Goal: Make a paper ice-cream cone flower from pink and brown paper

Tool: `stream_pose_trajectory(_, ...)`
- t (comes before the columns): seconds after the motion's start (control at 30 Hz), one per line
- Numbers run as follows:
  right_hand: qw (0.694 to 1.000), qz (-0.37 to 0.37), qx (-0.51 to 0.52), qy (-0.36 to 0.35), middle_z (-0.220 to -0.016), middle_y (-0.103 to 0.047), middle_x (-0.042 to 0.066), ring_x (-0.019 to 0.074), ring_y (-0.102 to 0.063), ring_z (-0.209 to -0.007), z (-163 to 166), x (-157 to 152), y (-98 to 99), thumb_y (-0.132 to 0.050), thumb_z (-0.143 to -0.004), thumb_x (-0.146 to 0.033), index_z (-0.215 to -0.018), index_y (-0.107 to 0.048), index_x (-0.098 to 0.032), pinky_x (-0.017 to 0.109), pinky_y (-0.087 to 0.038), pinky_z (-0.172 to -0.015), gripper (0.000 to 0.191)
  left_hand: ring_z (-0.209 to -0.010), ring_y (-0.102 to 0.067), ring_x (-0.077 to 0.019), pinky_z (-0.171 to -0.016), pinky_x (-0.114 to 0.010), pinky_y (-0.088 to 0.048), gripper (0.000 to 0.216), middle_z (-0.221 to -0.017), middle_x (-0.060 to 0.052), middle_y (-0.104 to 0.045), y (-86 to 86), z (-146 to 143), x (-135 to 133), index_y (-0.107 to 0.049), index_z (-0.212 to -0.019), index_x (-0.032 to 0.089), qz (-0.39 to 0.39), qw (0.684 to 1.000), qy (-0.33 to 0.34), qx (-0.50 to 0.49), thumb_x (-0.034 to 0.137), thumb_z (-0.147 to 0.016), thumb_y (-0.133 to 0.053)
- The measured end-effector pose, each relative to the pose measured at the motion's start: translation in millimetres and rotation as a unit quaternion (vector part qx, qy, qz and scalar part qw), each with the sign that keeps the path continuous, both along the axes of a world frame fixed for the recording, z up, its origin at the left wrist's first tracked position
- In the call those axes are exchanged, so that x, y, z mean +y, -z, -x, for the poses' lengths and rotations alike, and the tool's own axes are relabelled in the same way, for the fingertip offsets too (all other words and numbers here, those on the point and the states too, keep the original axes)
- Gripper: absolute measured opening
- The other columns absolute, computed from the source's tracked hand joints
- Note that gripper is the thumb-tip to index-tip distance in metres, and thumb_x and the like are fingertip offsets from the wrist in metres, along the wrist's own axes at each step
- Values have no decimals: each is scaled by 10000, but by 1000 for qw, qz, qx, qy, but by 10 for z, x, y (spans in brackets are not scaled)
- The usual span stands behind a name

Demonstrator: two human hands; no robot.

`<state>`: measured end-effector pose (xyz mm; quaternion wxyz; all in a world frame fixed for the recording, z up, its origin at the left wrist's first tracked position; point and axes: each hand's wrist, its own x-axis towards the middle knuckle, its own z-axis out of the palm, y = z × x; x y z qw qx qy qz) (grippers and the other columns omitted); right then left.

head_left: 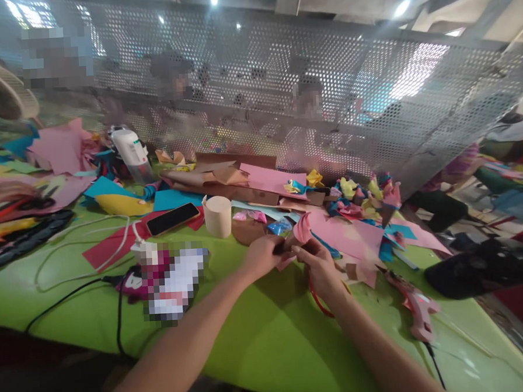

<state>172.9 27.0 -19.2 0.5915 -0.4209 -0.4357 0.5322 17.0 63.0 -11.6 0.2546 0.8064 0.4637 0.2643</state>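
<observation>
My left hand (261,255) and my right hand (321,268) meet over the green table (260,336), both pinching a small curled pink paper piece (302,228) with a brown strip under it. The fingers of both hands are closed on it. A red loop (316,298), perhaps scissor handles, lies under my right wrist. A pink sheet (346,235) lies just beyond my right hand.
A pink glue gun (415,306) lies to the right. A phone (173,218), a cream cylinder (217,216), a white bottle (132,151) and cables (73,282) sit left. Coloured paper scraps (362,196) pile up at the back before a perforated metal screen (326,99), with people behind it.
</observation>
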Motion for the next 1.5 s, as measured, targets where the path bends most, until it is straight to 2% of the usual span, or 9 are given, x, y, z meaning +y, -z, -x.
stream_pose_trajectory(0.2, 1000, 18, 10, -13, -804, -702, 4, 180, -622, -713, 74, -13, -12, -796, -694, -338, -887, -683, -237, 307, -501, -709, 245, -648, -553, -140, -573, -227, -347, 231, -715, 5, -616, 13, 36, -4, -606, -727, 169, 15, 1000, -7, -14, 361, -807, -706)
stream_pose_trajectory(0.4, 1000, 12, -4, 6, -772, -680, -5, 174, -602, -697, 118, -39, -22, -785, -710, -342, -885, -673, -244, 287, -476, -663, 230, -732, -584, -165, -646, -245, -387, 150, -748, -16, -617, -73, 44, -38, -582, -721, 179, -8, 1000, -19, 23, 242, -812, -683)
stream_pose_trajectory(0.6, 999, 24, -49, 3, -836, -726, 20, 209, -641, -778, 39, -56, -21, -801, -706, -352, -925, -694, -233, 322, -493, -740, 272, -755, -609, -186, -651, -257, -395, 196, -733, -30, -630, -74, 23, -48, -602, -718, 178, -16, 999, -1, 31, 317, -825, -689)
stream_pose_trajectory(0.8, 999, -11, -46, 14, -892, -735, 13, 206, -639, -799, 14, -31, -36, -816, -681, -337, -943, -703, -243, 320, -488, -761, 300, -677, -610, -162, -598, -238, -375, 232, -759, -28, -677, -63, 6, -70, -651, -819, 171, 18, 1000, 9, -4, 399, -856, -656)
stream_pose_trajectory(1.03, 997, -27, -78, 12, -823, -718, 11, 197, -611, -757, -44, 23, 12, -820, -682, -358, -897, -714, -225, 318, -470, -748, 274, -729, -645, -181, -630, -250, -425, 200, -844, -64, -725, -55, -40, -81, -674, -885, 165, 21, 1000, 13, -3, 352, -886, -603)
stream_pose_trajectory(1.2, 998, -22, -55, 20, -849, -723, 13, 201, -620, -769, -80, 51, 55, -839, -649, -365, -879, -715, -231, 324, -478, -763, 293, -687, -635, -172, -609, -238, -421, 203, -768, -40, -709, -61, -28, -78, -688, -885, 175, 44, 998, 32, -18, 362, -884, -609)
stream_pose_trajectory(1.5, 998, -25, -51, 9, -795, -701, -5, 177, -595, -729, -74, 36, -7, -824, -666, -328, -845, -714, -236, 306, -462, -739, 229, -674, -631, -166, -594, -230, -413, 225, -733, -29, -692, -32, -19, -64, -687, -900, 171, 58, 997, 31, -37, 369, -903, -582)
